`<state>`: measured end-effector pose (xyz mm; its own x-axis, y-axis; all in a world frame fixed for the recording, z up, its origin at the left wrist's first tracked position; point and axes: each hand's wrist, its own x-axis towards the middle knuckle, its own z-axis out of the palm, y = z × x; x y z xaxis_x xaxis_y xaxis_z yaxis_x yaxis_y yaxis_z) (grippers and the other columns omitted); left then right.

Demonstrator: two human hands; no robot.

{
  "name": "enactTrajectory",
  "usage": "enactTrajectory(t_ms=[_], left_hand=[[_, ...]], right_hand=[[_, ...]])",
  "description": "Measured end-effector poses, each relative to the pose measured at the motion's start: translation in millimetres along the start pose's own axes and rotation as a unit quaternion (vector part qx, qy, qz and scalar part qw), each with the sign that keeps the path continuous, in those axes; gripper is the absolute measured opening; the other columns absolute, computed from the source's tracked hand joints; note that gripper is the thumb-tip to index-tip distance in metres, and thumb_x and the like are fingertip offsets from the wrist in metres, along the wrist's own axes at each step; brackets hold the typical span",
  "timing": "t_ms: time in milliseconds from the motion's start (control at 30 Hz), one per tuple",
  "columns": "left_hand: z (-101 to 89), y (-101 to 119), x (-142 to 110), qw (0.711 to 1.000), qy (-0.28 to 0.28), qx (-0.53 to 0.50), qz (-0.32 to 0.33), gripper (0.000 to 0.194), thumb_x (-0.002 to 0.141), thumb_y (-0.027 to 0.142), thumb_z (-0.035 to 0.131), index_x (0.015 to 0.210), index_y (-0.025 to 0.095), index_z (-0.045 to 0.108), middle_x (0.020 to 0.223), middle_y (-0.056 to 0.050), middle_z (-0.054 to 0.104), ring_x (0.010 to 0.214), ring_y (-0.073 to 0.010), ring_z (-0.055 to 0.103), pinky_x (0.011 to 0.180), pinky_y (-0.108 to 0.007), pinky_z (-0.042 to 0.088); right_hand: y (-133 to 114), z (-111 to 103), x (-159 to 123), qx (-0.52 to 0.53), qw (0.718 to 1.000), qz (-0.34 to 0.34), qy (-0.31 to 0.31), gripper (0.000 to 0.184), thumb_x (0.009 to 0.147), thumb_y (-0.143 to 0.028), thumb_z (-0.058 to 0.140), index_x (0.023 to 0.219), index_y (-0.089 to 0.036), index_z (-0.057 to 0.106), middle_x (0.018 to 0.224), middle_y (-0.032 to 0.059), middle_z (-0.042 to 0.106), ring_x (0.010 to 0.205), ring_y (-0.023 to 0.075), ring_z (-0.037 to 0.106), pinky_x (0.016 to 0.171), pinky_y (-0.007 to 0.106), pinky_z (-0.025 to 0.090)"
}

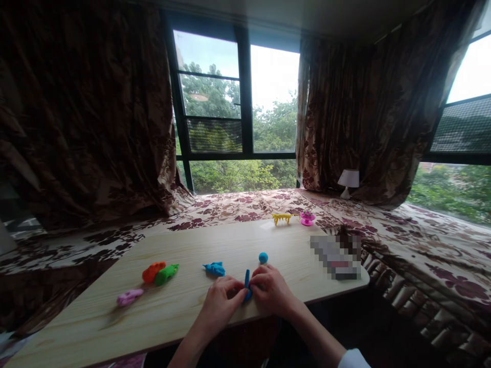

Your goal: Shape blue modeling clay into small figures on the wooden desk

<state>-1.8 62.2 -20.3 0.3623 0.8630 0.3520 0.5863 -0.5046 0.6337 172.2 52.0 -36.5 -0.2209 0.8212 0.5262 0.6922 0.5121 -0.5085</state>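
Note:
Near the front edge of the pale wooden table, a blue modelling-clay piece (pixel 247 280) stands with a thin strip pointing up from a rounder lower part. My left hand (pixel 221 300) pinches it from the left, thumb and fingertips closed against it. From the right, the bent fingers of my right hand (pixel 271 289) press on the same piece and hide part of it. Just beyond my right hand sits a round blue clay piece (pixel 263 257). An irregular blue clay lump (pixel 215 268) lies beyond my left hand.
Orange (pixel 152 272), green (pixel 166 274) and pink (pixel 129 297) clay lumps lie on the table (pixel 172 312) at left. A yellow legged figure (pixel 282 219) and a magenta tiered piece (pixel 307 219) stand at the far edge. A blurred-out object (pixel 337 258) lies right. Beyond is a lamp (pixel 348 180).

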Motion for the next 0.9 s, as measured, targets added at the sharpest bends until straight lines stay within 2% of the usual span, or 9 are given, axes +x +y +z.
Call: enactTrajectory(t_ms=[100, 267, 400, 600, 733, 900], left_hand=[[1.7, 0, 0, 1.0, 0.014, -0.001, 0.0, 0.023, 0.077, 0.039, 0.055, 0.075, 0.022, 0.07, 0.078, -0.002, 0.066, 0.085, -0.02, 0.058, 0.081, -0.03, 0.043], [1.7, 1, -1, 0.996, 0.034, -0.074, -0.027, 0.026, 0.078, 0.041, 0.054, 0.079, 0.02, 0.069, 0.084, -0.003, 0.068, 0.085, -0.0195, 0.061, 0.081, -0.03, 0.044], [1.3, 2, -3, 0.992, 0.035, -0.105, -0.053, 0.025, 0.078, 0.039, 0.055, 0.081, 0.019, 0.069, 0.083, -0.003, 0.069, 0.085, -0.0206, 0.062, 0.08, -0.031, 0.046], [1.2, 3, -5, 0.994, 0.025, -0.101, -0.012, 0.025, 0.08, 0.035, 0.052, 0.088, 0.021, 0.071, 0.089, -0.004, 0.069, 0.089, -0.0201, 0.061, 0.083, -0.031, 0.046], [0.9, 1, -6, 0.996, 0.025, -0.086, -0.008, 0.024, 0.079, 0.031, 0.052, 0.092, 0.023, 0.07, 0.092, -0.004, 0.069, 0.09, -0.0201, 0.061, 0.084, -0.031, 0.047], [5.8, -4, -9, 0.997, 0.075, -0.006, -0.004, 0.021, 0.073, 0.03, 0.058, 0.09, 0.023, 0.07, 0.099, -0.006, 0.066, 0.1, -0.0232, 0.057, 0.092, -0.038, 0.043]], right_hand=[[-2, -2, 0, 0.004, 1.0, 0.004, 0.0, 0.017, 0.077, -0.014, 0.058, 0.079, -0.024, 0.071, 0.084, 0.0007, 0.066, 0.087, 0.0174, 0.055, 0.082, 0.029, 0.039], [-9, -9, -1, 0.019, 1.0, 0.0, -0.015, 0.021, 0.083, -0.018, 0.054, 0.098, -0.023, 0.068, 0.085, 0.0007, 0.067, 0.082, 0.0154, 0.058, 0.079, 0.027, 0.041], [-13, -9, -3, 0.035, 0.999, -0.006, -0.027, 0.018, 0.081, -0.024, 0.058, 0.097, -0.024, 0.067, 0.083, 0.0, 0.068, 0.081, 0.0153, 0.059, 0.079, 0.027, 0.041], [-9, -3, -4, 0.051, 0.999, 0.003, -0.018, 0.019, 0.077, -0.017, 0.061, 0.093, -0.024, 0.068, 0.09, 0.0013, 0.066, 0.086, 0.017, 0.057, 0.083, 0.03, 0.04], [-7, -1, -5, 0.058, 0.998, 0.009, -0.017, 0.017, 0.075, -0.016, 0.063, 0.088, -0.025, 0.07, 0.09, 0.0014, 0.065, 0.089, 0.018, 0.055, 0.084, 0.031, 0.041], [-8, -3, -4, 0.085, 0.996, 0.021, -0.008, 0.017, 0.076, -0.021, 0.064, 0.091, -0.024, 0.071, 0.09, 0.0027, 0.065, 0.089, 0.0186, 0.055, 0.083, 0.031, 0.042]])
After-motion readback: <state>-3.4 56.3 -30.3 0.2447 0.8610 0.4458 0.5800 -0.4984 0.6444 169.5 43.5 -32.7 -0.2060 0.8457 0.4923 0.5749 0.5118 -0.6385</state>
